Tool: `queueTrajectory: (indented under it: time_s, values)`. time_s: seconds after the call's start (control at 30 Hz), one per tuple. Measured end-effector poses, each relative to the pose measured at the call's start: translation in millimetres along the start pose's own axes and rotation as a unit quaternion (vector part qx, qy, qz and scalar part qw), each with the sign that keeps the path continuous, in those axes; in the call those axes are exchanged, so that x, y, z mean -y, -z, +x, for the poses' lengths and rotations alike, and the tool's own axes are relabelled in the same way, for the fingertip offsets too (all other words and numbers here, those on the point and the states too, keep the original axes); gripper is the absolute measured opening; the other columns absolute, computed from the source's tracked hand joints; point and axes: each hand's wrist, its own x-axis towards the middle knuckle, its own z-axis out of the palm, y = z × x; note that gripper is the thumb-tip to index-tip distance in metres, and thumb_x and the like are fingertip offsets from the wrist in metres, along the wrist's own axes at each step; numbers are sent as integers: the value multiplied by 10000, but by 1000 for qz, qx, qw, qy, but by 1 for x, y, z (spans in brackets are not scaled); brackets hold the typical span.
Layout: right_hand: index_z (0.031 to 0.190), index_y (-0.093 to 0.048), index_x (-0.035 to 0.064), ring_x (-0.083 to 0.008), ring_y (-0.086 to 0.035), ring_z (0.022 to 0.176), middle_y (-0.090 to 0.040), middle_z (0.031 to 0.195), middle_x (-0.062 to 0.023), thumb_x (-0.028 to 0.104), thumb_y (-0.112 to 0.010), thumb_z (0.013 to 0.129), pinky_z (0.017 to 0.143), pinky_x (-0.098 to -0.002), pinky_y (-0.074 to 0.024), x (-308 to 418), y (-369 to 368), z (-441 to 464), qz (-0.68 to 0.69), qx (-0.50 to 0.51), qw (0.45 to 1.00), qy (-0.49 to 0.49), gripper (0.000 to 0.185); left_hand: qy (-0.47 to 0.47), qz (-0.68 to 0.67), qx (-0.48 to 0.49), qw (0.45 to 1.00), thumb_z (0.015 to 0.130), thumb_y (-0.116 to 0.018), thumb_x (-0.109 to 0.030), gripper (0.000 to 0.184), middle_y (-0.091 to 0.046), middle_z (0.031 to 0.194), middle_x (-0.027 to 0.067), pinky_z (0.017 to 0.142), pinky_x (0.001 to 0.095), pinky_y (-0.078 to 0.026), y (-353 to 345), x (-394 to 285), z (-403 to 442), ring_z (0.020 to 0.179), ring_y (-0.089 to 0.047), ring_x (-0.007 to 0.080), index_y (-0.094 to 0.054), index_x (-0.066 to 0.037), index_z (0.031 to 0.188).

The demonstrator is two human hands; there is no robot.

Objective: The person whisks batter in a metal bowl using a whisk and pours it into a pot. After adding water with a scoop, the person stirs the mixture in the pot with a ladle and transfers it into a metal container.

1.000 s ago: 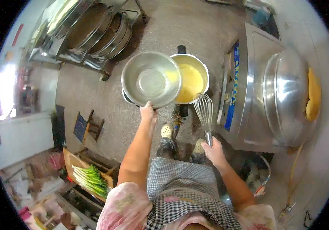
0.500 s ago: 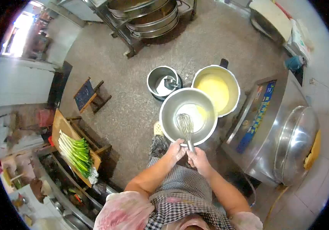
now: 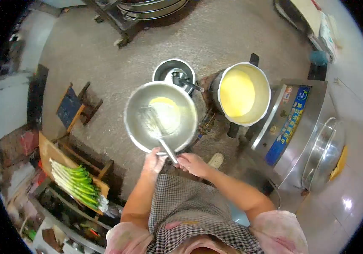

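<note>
A large steel mixing bowl (image 3: 135, 127) is held in front of my body, with white and yellow contents in its bottom. My left hand (image 3: 154, 161) is closed on the near rim. Slanting over that same rim is a wire whisk (image 3: 167, 149), its blurred wires down inside the bowl. My right hand (image 3: 193, 164) wraps round the end of the whisk's handle. Just beyond the bowl stands a smaller steel pot (image 3: 160, 70) with white contents and a dark-handled scoop (image 3: 185, 81). To the right is a deep pot (image 3: 267, 95) of yellow liquid.
On the right stands a steel appliance (image 3: 270, 135) with a blue label and a shiny round pan (image 3: 323, 148). Spring onions (image 3: 76, 183) lie on a board (image 3: 48, 148) at the left, near a small stool (image 3: 69, 108). A rack with steel pans (image 3: 160, 10) is at the far side.
My hands, the bowl and the whisk have moved left, away from the pot of yellow liquid. The bowl no longer overlaps that pot, and the view has shifted.
</note>
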Motion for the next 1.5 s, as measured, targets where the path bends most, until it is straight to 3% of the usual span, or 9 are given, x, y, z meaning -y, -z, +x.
queueTrajectory:
  time_s: [0.27, 0.47, 0.73, 0.87, 1.0, 1.23, 1.4, 1.43, 1.5]
  values:
    - [1072, -525, 24, -342, -531, 958, -553, 1018, -196, 272, -498, 829, 814, -414, -434, 13, 108, 102, -302, -324, 893, 79, 349, -85, -41, -48, 994, 804, -483, 16, 126, -557, 780, 112, 551, 328, -558, 40, -83, 29, 655, -607, 223, -456, 36, 926]
    - [1131, -463, 57, -320, -516, 901, -488, 960, -140, 245, -587, 772, 723, -394, -465, 20, 168, 186, -594, -413, 687, 65, 423, -97, -47, -77, 991, 813, -463, 25, 153, -562, 799, 117, 577, 312, -560, 38, -104, 38, 664, -610, 216, -443, 50, 962]
    - [993, -566, -25, -386, -574, 878, -564, 987, -252, 204, -492, 802, 783, -446, -462, -4, 176, 265, -337, -241, 904, -108, 307, -91, -29, -113, 989, 797, -477, 32, 228, -555, 827, 125, 548, 302, -548, 41, -107, 41, 670, -603, 210, -427, 44, 1020]
    - [931, -590, -28, -402, -557, 910, -578, 954, -270, 211, -476, 810, 801, -440, -437, -22, 151, 240, -227, -310, 923, -3, 292, -69, -31, -111, 991, 783, -496, 26, 259, -553, 836, 115, 534, 302, -548, 58, -108, 44, 676, -604, 209, -433, 20, 1034]
    - [1080, -547, 2, -214, -544, 674, -573, 733, -124, 206, -481, 845, 635, -333, -436, -14, 118, 135, -26, -246, 969, 4, 317, -69, -14, -75, 995, 761, -508, 29, 297, -545, 848, 109, 567, 322, -559, 59, -108, 45, 688, -598, 215, -435, -4, 1047]
    - [1257, -424, 32, -119, -495, 683, -547, 811, -37, 112, -461, 851, 640, -241, -416, 14, 63, -45, 25, -286, 958, -15, 415, -45, -9, -28, 999, 777, -503, 18, 121, -555, 838, 135, 660, 359, -557, 24, -122, 19, 729, -599, 240, -481, 71, 883]
    - [1241, -430, 21, -208, -558, 860, -563, 1008, -138, 101, -495, 819, 783, -294, -431, -13, 16, -113, -98, -478, 871, 45, 434, -56, 26, 28, 998, 792, -488, 11, 130, -553, 820, 134, 570, 318, -557, 3, -124, -6, 671, -598, 223, -470, 62, 910]
    - [1227, -441, 13, -236, -571, 893, -558, 1029, -165, 99, -499, 818, 806, -315, -436, -16, 7, -122, -151, -514, 844, 41, 423, -50, 73, 18, 996, 817, -488, -38, 77, -570, 780, 76, 531, 241, -530, -15, -126, -20, 628, -588, 150, -496, 10, 877]
    - [1225, -435, -1, -269, -557, 938, -550, 1050, -176, 82, -507, 805, 829, -331, -425, -4, -14, -144, -133, -545, 827, 51, 435, -39, 46, 47, 997, 813, -474, -27, 98, -570, 813, 108, 579, 288, -544, -3, -128, -18, 685, -598, 194, -486, 35, 888]
